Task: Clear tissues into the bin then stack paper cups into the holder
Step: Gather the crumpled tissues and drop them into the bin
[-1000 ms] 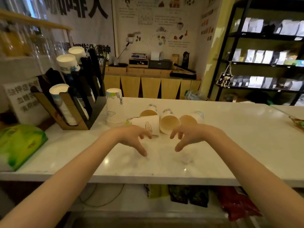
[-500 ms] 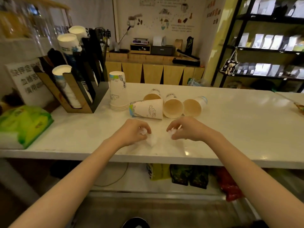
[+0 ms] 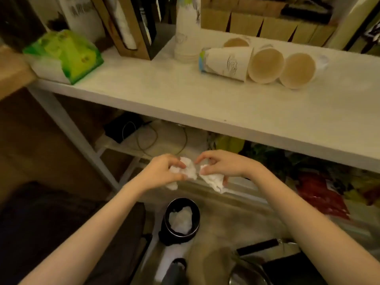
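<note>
My left hand (image 3: pixel 162 171) grips a crumpled white tissue (image 3: pixel 188 171), and my right hand (image 3: pixel 222 165) grips a second white tissue (image 3: pixel 213 181). Both hands hover side by side below the counter edge, above a small round black bin (image 3: pixel 182 222) on the floor that holds white tissue. On the white counter (image 3: pixel 205 99) several paper cups lie on their sides: one printed cup (image 3: pixel 226 61) and two with open mouths facing me (image 3: pixel 266 65). An upright stack of cups (image 3: pixel 186 31) stands beside the brown-and-black cup holder (image 3: pixel 133 27).
A green tissue pack (image 3: pixel 65 52) lies at the counter's left end. Under the counter, a lower shelf holds cables, a black box (image 3: pixel 121 128) and coloured bags (image 3: pixel 320 194). Dark objects and a metal item (image 3: pixel 246 272) sit on the floor near the bin.
Both hands closed on tissues on the counter, then carried them down off the edge to above the floor bin. The view has tilted downward.
</note>
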Motion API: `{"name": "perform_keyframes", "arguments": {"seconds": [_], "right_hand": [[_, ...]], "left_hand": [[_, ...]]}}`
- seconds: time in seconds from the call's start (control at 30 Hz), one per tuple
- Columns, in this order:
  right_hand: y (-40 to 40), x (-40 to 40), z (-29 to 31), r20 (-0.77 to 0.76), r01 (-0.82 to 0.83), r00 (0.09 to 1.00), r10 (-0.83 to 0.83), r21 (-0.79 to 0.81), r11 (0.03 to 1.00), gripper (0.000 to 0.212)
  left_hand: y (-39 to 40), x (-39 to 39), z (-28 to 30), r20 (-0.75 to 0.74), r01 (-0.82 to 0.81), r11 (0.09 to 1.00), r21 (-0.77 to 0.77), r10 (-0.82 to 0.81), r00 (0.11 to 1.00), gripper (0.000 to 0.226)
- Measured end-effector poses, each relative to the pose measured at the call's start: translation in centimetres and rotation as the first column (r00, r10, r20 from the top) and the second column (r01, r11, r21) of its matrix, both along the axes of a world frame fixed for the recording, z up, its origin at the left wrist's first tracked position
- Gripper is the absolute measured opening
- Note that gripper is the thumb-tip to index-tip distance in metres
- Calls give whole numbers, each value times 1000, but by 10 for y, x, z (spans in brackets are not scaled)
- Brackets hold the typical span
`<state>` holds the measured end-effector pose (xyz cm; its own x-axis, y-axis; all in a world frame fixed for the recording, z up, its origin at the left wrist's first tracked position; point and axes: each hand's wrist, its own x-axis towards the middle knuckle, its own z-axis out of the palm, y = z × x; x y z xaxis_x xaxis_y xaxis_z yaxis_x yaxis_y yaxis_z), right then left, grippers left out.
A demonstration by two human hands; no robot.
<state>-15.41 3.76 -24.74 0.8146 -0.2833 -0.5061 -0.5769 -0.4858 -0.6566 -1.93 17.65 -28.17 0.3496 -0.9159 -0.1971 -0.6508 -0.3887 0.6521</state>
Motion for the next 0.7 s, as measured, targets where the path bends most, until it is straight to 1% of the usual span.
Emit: {"name": "perform_keyframes", "arguments": {"seconds": [0.1,0.13,0.2,0.3,0.37,0.43,0.53,0.6,0.7], "right_hand": [[7,3,-71,72,149,985,-154,64,987,23],[9,4,-98,76,195,977,-201,86,977,21],[16,4,-152,36,236,970,-241,112,965,23],[24,-2,-240,-45,311,950,-308,164,936,36],[28,-7,-306,-74,360,933,-352,192,913,44],[29,-12,-370,-81,386,923,-377,170,907,46],[27,-14,-461,-52,403,915,-400,93,910,42],[22,-10,-509,-42,461,887,-459,95,882,36],[14,5,-569,-49,514,858,-512,89,853,35]], "left_hand": [[18,-4,-59,-18,-69,988,139,72,997,52],[22,-5,-79,-29,-76,981,177,83,996,54],[30,-8,-121,-60,-85,971,223,101,993,54],[35,-14,-193,-78,-150,958,243,174,982,44],[36,-19,-251,-85,-197,945,262,226,970,34],[35,-21,-311,-81,-205,935,290,237,968,27],[29,-17,-397,-69,-222,938,264,248,966,26],[21,-12,-447,-51,-235,940,246,255,966,27],[8,-7,-511,-16,-243,928,283,258,966,27]]}}
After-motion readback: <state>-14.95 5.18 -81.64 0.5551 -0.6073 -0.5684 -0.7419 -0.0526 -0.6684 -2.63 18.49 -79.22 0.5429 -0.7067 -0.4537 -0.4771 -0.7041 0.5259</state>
